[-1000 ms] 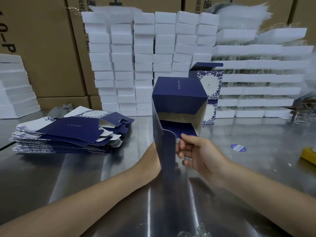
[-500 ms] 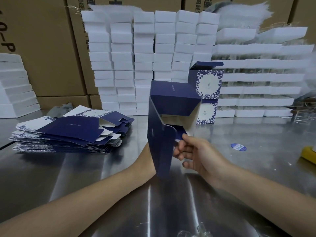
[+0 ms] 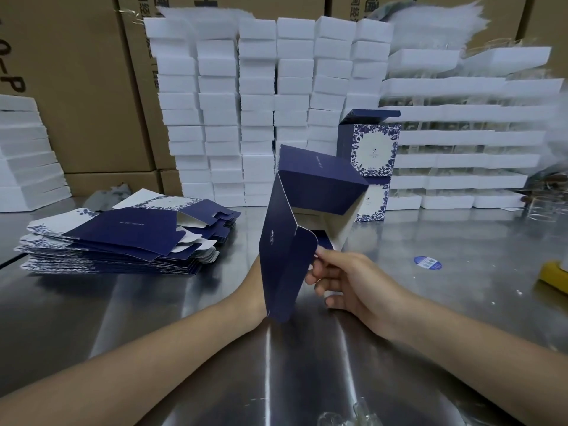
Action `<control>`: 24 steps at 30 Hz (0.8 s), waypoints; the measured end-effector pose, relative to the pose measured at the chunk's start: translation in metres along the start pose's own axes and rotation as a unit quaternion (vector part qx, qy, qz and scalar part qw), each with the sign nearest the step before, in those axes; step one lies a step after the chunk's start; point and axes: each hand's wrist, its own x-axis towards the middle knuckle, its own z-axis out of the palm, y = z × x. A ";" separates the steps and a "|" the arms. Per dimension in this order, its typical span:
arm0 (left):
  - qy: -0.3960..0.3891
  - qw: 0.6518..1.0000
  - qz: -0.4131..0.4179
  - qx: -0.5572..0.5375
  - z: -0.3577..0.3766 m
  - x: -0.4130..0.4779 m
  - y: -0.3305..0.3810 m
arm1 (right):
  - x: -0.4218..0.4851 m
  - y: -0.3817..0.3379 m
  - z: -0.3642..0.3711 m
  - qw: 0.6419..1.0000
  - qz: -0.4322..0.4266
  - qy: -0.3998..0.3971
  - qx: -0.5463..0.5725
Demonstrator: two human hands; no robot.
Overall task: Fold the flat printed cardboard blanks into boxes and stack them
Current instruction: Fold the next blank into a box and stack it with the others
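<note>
Half-folded navy-blue cardboard box: held in the air above the middle of the brushed stainless-steel table. Tilted, open end toward the camera, white interior showing. Long navy lid panel with a rounded tuck flap hanging down on the left side.

Right hand: at the open end of the box, thumb and forefinger pinching the edge of the rounded flap, remaining fingers curled below.

Left hand: behind the hanging panel, only wrist and heel visible. Finger position and grip cannot be told.

Stack of flat navy-and-white printed cardboard blanks: lying on the table to the left, well apart from the box, edges fanned unevenly.

Two finished blue-and-white floral boxes: one on top of the other, at the back of the table just behind the held box. Upper one with its navy lid standing open.

White foam blocks: stacked in columns along the back.

White foam trays: stacked at back right.

Brown corrugated cartons: behind everything.

Round blue sticker: flat on the table to the right of the right hand.

Yellow object: at the right edge, partly cut off, kind unclear.
</note>
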 end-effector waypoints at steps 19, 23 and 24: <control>-0.031 0.997 0.067 0.002 -0.013 0.018 -0.025 | 0.000 0.000 0.000 1.000 0.002 -0.008 -0.019; -0.027 0.995 0.086 0.031 -0.016 0.015 -0.030 | 0.000 0.000 0.001 0.999 -0.009 -0.014 -0.035; -0.023 0.995 0.089 0.037 -0.015 0.015 -0.030 | 0.000 0.000 0.002 0.999 -0.011 -0.016 -0.040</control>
